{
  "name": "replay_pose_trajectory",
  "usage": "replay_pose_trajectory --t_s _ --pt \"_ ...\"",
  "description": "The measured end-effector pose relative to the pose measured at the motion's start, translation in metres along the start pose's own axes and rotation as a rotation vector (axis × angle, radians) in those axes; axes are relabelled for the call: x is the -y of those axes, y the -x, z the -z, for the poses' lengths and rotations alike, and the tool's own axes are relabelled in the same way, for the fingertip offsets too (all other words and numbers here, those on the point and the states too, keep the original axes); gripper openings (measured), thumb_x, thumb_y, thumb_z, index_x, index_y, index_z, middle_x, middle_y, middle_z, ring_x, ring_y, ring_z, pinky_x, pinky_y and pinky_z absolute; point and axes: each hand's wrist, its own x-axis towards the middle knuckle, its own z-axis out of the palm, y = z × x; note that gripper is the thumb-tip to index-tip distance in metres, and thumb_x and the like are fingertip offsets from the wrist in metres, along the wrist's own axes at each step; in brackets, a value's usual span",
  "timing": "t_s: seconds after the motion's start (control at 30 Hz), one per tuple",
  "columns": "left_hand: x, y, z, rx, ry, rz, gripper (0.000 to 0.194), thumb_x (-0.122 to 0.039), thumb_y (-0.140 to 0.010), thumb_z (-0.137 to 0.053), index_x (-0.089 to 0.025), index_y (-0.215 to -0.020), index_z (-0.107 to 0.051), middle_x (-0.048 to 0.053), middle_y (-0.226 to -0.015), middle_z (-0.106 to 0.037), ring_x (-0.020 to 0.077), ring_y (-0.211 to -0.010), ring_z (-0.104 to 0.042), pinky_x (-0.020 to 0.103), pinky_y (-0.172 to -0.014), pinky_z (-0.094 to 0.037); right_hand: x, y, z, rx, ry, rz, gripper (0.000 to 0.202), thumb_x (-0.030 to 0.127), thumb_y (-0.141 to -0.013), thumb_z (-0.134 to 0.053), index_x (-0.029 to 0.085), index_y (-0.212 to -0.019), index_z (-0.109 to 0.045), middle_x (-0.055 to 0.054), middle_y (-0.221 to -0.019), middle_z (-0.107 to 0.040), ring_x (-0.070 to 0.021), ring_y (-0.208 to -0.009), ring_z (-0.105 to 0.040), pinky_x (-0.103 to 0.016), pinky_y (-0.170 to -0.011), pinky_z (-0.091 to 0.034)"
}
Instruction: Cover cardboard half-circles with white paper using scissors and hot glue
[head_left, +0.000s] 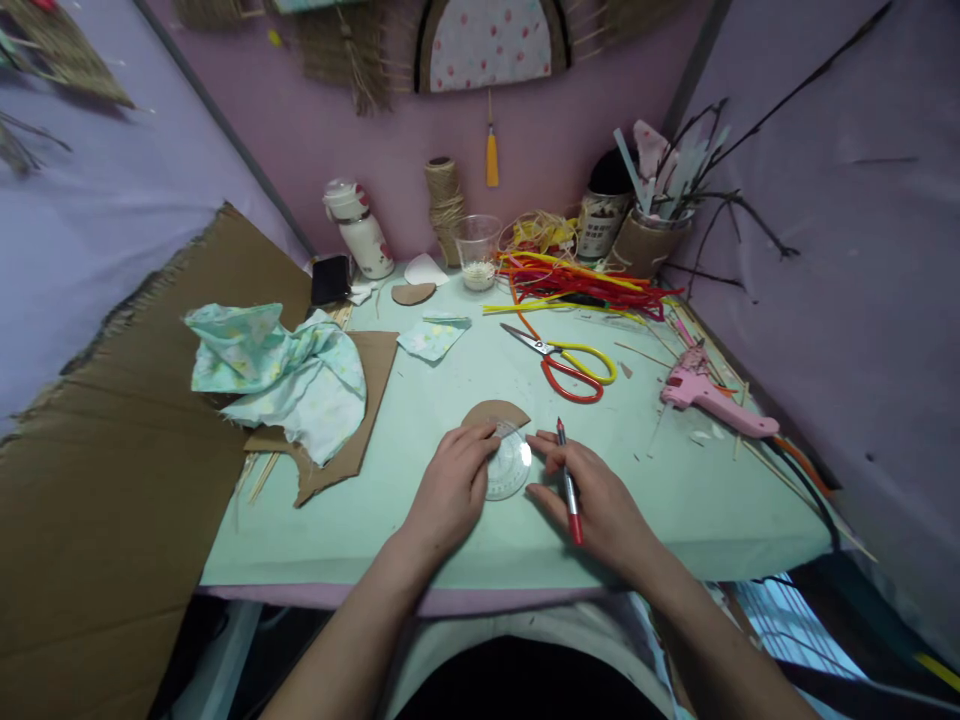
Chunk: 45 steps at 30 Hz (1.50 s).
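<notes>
My left hand [452,482] has its fingers over the left edge of a clear round protractor [510,472], holding it against the table. Partly under the protractor is a half-round piece of brown cardboard [495,412], its curved edge facing away from me. At the protractor's right side, my right hand [589,490] holds a silver and red pen [568,485] between its fingers, with the red tip pointing away. The thumb and index finger of that hand reach close to the protractor's rim. Beyond the hands lie scissors [566,362] with one yellow and one red handle, blades partly open.
A pink glue gun [716,400] with its cord lies at the right. Floral cloth [285,370] covers cut cardboard [375,375] at the left. Behind stand a white bottle [364,235], twine [445,205], a plastic cup [478,250], red pipe cleaners [592,288] and a jar with twigs [652,240].
</notes>
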Motion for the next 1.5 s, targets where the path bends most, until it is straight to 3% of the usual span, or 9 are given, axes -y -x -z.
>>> replay_pose_trajectory --t_s 0.93,1.33,1.5 --pt "-0.002 -0.002 0.003 0.021 0.041 0.053 0.035 -0.006 -0.088 -0.046 -0.019 -0.117 -0.061 0.011 -0.125 -0.064 0.0242 -0.116 -0.056 0.048 -0.099 -0.047 -0.001 0.000 0.000 0.002 0.013 -0.010 0.014 0.018 -0.086 -0.059 0.024 -0.094 -0.050 -0.010 -0.114 -0.068 -0.0286 -0.120 -0.059 -0.050 -0.091 -0.052" --pt "0.009 -0.023 0.025 0.255 -0.043 -0.102 0.028 -0.013 -0.093 -0.045 -0.020 -0.111 -0.065 0.009 -0.124 -0.067 0.0240 -0.109 -0.061 0.045 -0.094 -0.049 0.000 0.000 0.000 0.017 0.052 -0.003 0.015 0.019 -0.087 -0.060 0.025 -0.093 -0.047 -0.010 -0.117 -0.068 -0.0292 -0.121 -0.059 -0.050 -0.091 -0.051" --pt "0.011 -0.022 0.028 0.299 -0.045 -0.130 0.030 -0.016 -0.093 -0.049 -0.020 -0.119 -0.063 0.010 -0.130 -0.063 0.0243 -0.115 -0.059 0.044 -0.097 -0.047 0.001 0.000 -0.001 0.027 0.063 -0.017 0.017 0.020 -0.087 -0.061 0.025 -0.092 -0.045 -0.010 -0.120 -0.067 -0.0279 -0.121 -0.058 -0.048 -0.092 -0.051"
